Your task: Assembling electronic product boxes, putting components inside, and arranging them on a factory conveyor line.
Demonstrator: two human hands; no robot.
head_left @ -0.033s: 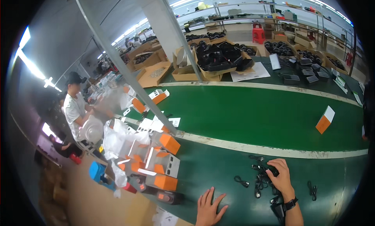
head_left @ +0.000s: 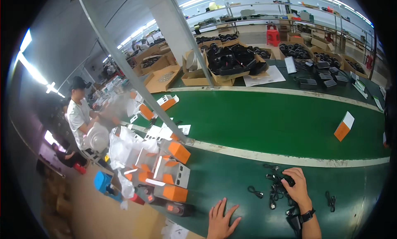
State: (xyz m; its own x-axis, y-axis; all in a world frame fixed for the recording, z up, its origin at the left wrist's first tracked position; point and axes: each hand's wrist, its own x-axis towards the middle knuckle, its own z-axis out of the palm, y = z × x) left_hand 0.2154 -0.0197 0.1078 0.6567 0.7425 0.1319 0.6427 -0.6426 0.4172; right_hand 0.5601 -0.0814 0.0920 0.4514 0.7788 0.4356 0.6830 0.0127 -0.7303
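Note:
My left hand (head_left: 220, 222) lies flat on the dark green tabletop, fingers spread, with nothing in it. On the right, my right hand (head_left: 298, 187) curls over a loose pile of small coiled black cables (head_left: 275, 191). Its fingers and thumb close round a black cable (head_left: 290, 181), partly hidden by the hand. One coiled cable (head_left: 255, 192) sits apart between the two hands. Another coiled cable (head_left: 331, 201) lies to the right of my right hand. A black object (head_left: 295, 223) rests beside my right wrist, which wears a dark watch.
Open orange-and-white boxes (head_left: 175, 173) stand left of my left hand, near dark devices (head_left: 180, 208). Beyond a pale rail runs a green belt (head_left: 248, 119) bearing an orange-and-white box (head_left: 344, 126). A metal post (head_left: 136, 78) rises at left. A co-worker (head_left: 79, 111) stands far left.

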